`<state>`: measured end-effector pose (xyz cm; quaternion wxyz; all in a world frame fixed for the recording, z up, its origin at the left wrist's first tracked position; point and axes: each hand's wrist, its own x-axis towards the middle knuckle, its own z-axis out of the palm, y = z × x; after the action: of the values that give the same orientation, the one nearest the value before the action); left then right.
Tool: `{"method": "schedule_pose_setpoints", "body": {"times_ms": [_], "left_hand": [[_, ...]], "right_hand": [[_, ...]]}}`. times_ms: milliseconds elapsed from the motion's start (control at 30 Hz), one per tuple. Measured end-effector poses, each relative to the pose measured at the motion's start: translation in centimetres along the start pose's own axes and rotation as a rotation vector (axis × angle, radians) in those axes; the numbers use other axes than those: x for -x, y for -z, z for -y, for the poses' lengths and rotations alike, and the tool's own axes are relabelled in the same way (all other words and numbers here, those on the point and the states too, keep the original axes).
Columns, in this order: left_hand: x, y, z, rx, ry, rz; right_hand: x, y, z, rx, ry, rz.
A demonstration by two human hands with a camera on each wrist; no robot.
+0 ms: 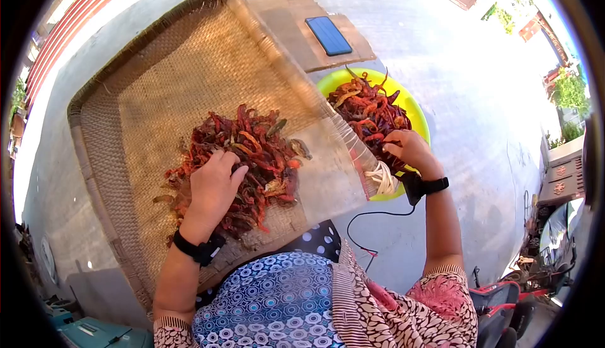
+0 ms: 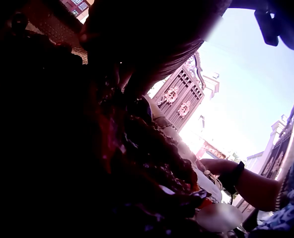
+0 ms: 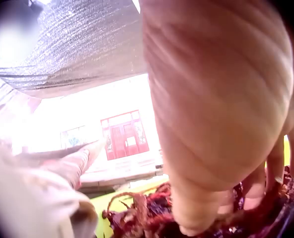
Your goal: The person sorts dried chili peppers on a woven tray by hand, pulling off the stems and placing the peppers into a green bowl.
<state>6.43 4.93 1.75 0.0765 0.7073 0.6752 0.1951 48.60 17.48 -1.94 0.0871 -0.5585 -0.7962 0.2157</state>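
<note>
A heap of dried red chili peppers lies on a woven tray tilted over the person's lap. On the heap rests the left hand, its thumb held apart from the fingers and its fingertips partly hidden among the chilies. To the right, a yellow-green basin holds more dried chilies. The right hand reaches down into this basin over the tray's edge. In the right wrist view its thumb and fingers point down onto the chilies, with the thumb apart. The left wrist view is mostly dark.
Behind the basin a blue phone-like slab lies on flattened cardboard. A black cable runs from the right wrist strap toward the ground. A white binding wraps the tray's near right edge, overlapping the basin.
</note>
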Motion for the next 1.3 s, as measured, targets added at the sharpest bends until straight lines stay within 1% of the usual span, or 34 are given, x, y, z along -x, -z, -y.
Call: {"method": "schedule_pose_setpoints", "body": {"times_ms": [100,133,233,267,333,367,400,433,467,500,567,600,633,667,700,733,833,867,933,1033,1067,1133,1200,1233,1300], "left_hand": [[0.0,0.2,0.0,0.014,0.045,-0.026],[0.1,0.1,0.1,0.029,0.043,-0.058],[0.3,0.0,-0.2,0.076,0.074,-0.042],[0.5,0.4,-0.4,0.153,0.126,-0.017],[0.9,1.4,-1.2,0.282,0.239,0.024],[1.1,1.3,-1.0,0.307,0.210,0.002],[1.4,1.4,-0.9,0.395,0.203,-0.001],[1.5,1.4,-1.0,0.486,0.191,-0.005],[1.8,1.2,-1.0,0.581,0.146,-0.016],[2.0,1.6,-1.4,0.623,0.197,0.033],[2.4,2.2,-2.5,0.716,0.291,0.130],[2.7,2.5,-3.2,0.769,0.355,0.171],[2.9,2.5,-3.6,0.804,0.349,0.165],[3.1,2.3,-3.9,0.841,0.343,0.159],[3.4,2.2,-4.2,0.880,0.337,0.152],[3.6,2.8,-4.6,0.917,0.365,0.199],[4.2,3.1,-5.0,1.030,0.347,0.256],[4.5,3.3,-5.4,0.993,0.354,0.263],[4.9,3.6,-5.2,1.069,0.350,0.276],[5.6,4.3,-4.6,1.195,0.379,0.338],[5.8,4.4,-4.4,1.240,0.389,0.366],[6.1,4.3,-4.3,1.185,0.384,0.394],[6.1,4.3,-4.1,1.140,0.400,0.423],[6.2,4.4,-4.0,1.098,0.396,0.389],[6.2,4.5,-3.6,1.012,0.394,0.320]], "right_hand": [[0.1,2.0,2.3,0.028,-0.099,-0.258],[-0.1,2.1,2.3,-0.031,-0.177,-0.297],[0.5,2.3,3.1,0.024,-0.188,-0.393],[0.8,1.9,3.3,0.083,-0.210,-0.391],[1.6,0.9,3.1,0.081,-0.186,-0.451],[2.0,0.3,3.3,0.075,-0.171,-0.480],[2.4,0.1,4.1,0.069,-0.185,-0.508],[2.8,-0.2,5.2,0.072,-0.106,-0.597],[3.1,-0.6,6.2,-0.048,-0.030,-0.655],[3.4,-1.0,7.3,-0.165,0.043,-0.715],[4.0,-1.8,10.0,-0.343,0.122,-0.649],[4.8,-1.9,12.4,-0.688,0.059,-0.478],[4.8,-2.9,13.2,-0.645,0.100,-0.402],[5.2,-3.5,14.5,-0.677,0.142,-0.298],[5.3,-4.7,15.5,-0.770,0.217,-0.212],[5.3,-5.9,16.8,-0.867,0.297,-0.122],[5.6,-6.4,20.3,-0.968,0.286,0.099],[5.5,-6.7,20.9,-0.997,0.310,0.079],[5.0,-7.7,21.5,-1.046,0.366,0.040],[5.3,-7.7,22.4,-1.334,0.337,0.194],[5.6,-7.9,22.4,-1.325,0.324,0.209],[5.9,-8.2,22.1,-1.297,0.299,0.241],[5.9,-8.6,21.3,-1.278,0.219,0.268],[5.8,-8.5,20.8,-1.266,0.181,0.280],[5.2,-7.2,19.0,-1.221,0.087,0.138]]}}
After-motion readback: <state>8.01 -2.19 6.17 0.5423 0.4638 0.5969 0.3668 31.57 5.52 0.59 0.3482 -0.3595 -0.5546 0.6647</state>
